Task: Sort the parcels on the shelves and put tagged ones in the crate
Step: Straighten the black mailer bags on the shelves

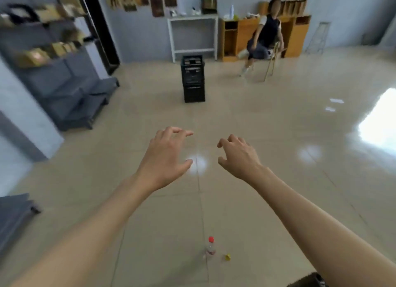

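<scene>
Hands are held out in front over the tiled floor (267,123), both bare forearms stretched forward. The left hand (165,156) is seen palm down with its fingers spread and loosely bent, and nothing is held in its grip. The right hand (240,156) is seen just beside it, apart from it, its fingers curled more but closed on nothing; its grip is likewise without any load.

The black crate (192,78) is taken as the landmark. It is stood upright on the floor, beyond the two hands and well apart from them, and appears to be one crate stacked on another. To the left of the crate, grey shelves (53,72) are set against the wall, and brown parcels (40,54) are laid on the upper levels; blur keeps any tags from being made out. Behind the crate a white surface (192,21) is placed at the far wall, with a wooden cabinet (242,36) next to it. To the right of the crate and farther back, a person (263,36) is seated on a chair. On the near side of the crate, well short of the hands, a clear bottle (211,247) with a red cap is stood on the floor, with a small yellow scrap (227,257) just beside it.
</scene>
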Motion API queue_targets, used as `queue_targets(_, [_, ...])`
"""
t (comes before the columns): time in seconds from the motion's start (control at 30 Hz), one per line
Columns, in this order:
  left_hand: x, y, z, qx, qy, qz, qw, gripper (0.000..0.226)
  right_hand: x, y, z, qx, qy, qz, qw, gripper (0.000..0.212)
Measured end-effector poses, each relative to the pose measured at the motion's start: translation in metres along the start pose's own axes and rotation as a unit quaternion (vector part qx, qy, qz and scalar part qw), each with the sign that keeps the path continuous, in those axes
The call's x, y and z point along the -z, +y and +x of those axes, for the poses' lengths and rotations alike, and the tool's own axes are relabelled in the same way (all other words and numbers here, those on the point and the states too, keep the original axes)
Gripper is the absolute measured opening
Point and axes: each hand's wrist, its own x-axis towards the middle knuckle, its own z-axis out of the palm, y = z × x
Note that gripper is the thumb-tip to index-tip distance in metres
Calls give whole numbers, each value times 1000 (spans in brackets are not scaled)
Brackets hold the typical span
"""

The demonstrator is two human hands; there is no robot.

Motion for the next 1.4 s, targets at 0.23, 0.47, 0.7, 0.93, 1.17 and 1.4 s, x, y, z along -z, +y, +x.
queue_targets(0.23, [129, -179, -80, 150, 96, 71, 981, 62, 4, -238, 88, 197, 21, 1, 980, 46])
queue_targets(0.47, [242, -314, -194, 290, 181, 136, 930, 59, -10, -461, 123, 356, 54, 24, 932, 47])
queue_targets(0.7, [313, -406, -290, 392, 221, 197, 871, 59, -47, -642, 124, 486, 54, 46, 871, 56])
queue_targets(0.93, [359, -513, -355, 480, 230, 233, 814, 59, -98, -813, 159, 560, 24, 66, 825, 56])
queue_targets(1.17, [451, -638, -380, 548, 243, 259, 757, 64, -118, -993, 224, 603, -2, 112, 790, 59])
queue_targets(1.4, [506, -743, -391, 573, 255, 288, 724, 64, -132, -1141, 268, 612, -18, 158, 775, 59])
